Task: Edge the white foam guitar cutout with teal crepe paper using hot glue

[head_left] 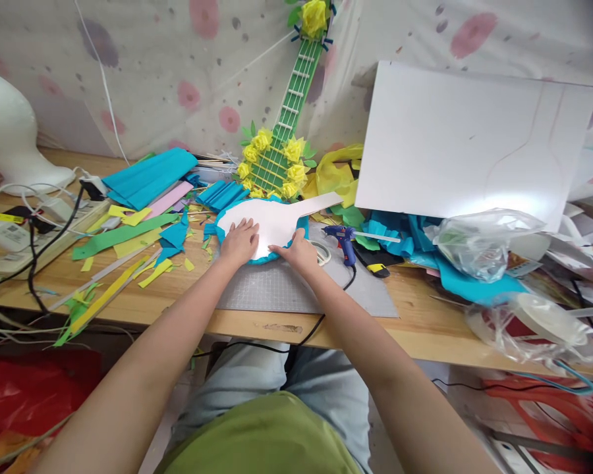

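Observation:
A white guitar-shaped board (271, 220) with blue crepe paper (261, 259) around its edge lies on a grey cutting mat (267, 289), its narrow neck pointing right. My left hand (240, 242) lies flat on the board's left part, fingers apart and holding nothing. At the board's right edge, my right hand (299, 251) has its thumb on the white surface and its fingers over the blue rim, gripping it. A blue glue gun (343, 242) with a clear stick rests just right of my right hand.
A green paper guitar (271, 164) with yellow flowers stands behind. Paper scraps (123, 237) and a power strip (49, 240) are left. A large white board (439, 145), plastic bags (474, 243) and blue paper are right. A black cord (320, 322) crosses the table's front edge.

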A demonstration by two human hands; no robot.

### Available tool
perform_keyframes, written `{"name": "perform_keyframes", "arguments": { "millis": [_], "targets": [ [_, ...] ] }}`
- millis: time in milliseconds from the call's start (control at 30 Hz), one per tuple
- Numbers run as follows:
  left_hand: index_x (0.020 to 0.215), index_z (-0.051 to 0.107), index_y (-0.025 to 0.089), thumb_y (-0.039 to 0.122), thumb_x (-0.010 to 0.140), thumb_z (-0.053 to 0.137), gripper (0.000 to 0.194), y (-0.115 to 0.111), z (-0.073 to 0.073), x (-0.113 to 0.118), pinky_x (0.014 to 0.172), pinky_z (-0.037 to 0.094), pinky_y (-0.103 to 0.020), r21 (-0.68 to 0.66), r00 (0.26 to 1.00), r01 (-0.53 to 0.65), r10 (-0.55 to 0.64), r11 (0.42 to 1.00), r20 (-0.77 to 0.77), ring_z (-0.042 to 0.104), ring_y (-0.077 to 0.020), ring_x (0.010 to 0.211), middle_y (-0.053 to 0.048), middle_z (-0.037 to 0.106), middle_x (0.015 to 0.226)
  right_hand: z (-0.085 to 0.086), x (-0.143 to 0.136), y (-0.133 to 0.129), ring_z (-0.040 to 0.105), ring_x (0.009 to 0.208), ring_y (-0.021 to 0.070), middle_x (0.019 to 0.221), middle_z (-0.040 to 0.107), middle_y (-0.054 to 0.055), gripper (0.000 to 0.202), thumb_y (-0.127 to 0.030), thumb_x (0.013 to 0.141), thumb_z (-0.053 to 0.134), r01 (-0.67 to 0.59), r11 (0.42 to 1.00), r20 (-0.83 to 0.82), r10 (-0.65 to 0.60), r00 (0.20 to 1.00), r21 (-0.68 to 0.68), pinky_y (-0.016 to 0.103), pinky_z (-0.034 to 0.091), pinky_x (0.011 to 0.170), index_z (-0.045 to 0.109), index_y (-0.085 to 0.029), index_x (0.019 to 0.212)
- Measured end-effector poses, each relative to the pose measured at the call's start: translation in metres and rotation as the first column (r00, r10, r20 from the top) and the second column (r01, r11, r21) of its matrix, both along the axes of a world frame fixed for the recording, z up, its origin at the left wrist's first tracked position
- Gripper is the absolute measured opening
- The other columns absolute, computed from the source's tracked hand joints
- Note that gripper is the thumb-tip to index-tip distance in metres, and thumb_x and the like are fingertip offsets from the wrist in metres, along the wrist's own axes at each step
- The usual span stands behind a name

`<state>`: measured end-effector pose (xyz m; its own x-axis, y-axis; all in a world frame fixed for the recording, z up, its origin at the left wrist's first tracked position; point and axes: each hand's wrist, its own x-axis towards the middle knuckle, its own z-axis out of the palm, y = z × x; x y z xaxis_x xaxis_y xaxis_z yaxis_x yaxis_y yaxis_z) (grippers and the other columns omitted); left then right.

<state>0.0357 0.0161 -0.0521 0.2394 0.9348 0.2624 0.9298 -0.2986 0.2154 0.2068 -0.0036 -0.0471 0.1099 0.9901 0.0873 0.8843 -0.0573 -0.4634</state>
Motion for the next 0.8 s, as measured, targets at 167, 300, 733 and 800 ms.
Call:
{"name": "perform_keyframes", "arguments": {
  "millis": [167, 300, 733, 800],
  "targets": [
    [0.126, 0.049, 0.017, 0.026, 0.087, 0.031, 0.044, 0.001, -0.001, 0.000, 0.109, 0.022, -0.045, 0.000, 1.000, 0.008, -0.008, 1.000, 0.007, 0.031, -0.0228, 0.132, -0.007, 0.041, 0.140, 0.003, 0.007, -0.002, 0.061, 0.086, 0.0257, 0.089, 0.062, 0.008, 0.051, -0.065, 0.070, 0.050, -0.103, 0.994, -0.067, 0.101, 0.993, -0.037, 0.031, 0.042, 0.066, 0.031, -0.022, 0.088],
    [0.127, 0.049, 0.018, 0.026, 0.087, 0.032, 0.043, 0.002, -0.002, 0.000, 0.109, 0.022, -0.044, 0.004, 1.000, 0.002, -0.002, 1.000, 0.000, 0.030, -0.0223, 0.132, -0.006, 0.040, 0.140, 0.001, 0.004, -0.007, 0.059, 0.093, 0.0278, 0.094, 0.061, 0.012, 0.060, -0.063, 0.060, 0.062, -0.124, 0.992, -0.005, 0.124, 0.992, -0.003, 0.032, 0.042, 0.070, 0.031, -0.021, 0.091],
    [0.126, 0.050, 0.020, 0.026, 0.087, 0.034, 0.042, 0.000, 0.000, 0.000, 0.109, 0.024, -0.043, 0.011, 1.000, 0.003, -0.003, 1.000, 0.011, 0.032, -0.0213, 0.132, -0.005, 0.042, 0.139, -0.002, 0.009, 0.001, 0.059, 0.076, 0.0212, 0.081, 0.059, 0.005, 0.047, -0.065, 0.072, 0.046, -0.079, 0.997, -0.198, 0.074, 0.977, -0.020, 0.031, 0.042, 0.064, 0.031, -0.022, 0.085],
    [0.126, 0.050, 0.019, 0.026, 0.088, 0.033, 0.043, 0.000, 0.000, 0.000, 0.109, 0.023, -0.043, 0.013, 1.000, 0.004, -0.004, 1.000, 0.020, 0.032, -0.0215, 0.132, -0.006, 0.042, 0.139, -0.003, 0.021, 0.005, 0.056, 0.066, 0.0155, 0.071, 0.054, -0.003, 0.046, -0.063, 0.070, 0.050, -0.170, 0.985, -0.328, 0.153, 0.932, -0.025, 0.026, 0.040, 0.059, 0.030, -0.023, 0.082]
  ]
}}
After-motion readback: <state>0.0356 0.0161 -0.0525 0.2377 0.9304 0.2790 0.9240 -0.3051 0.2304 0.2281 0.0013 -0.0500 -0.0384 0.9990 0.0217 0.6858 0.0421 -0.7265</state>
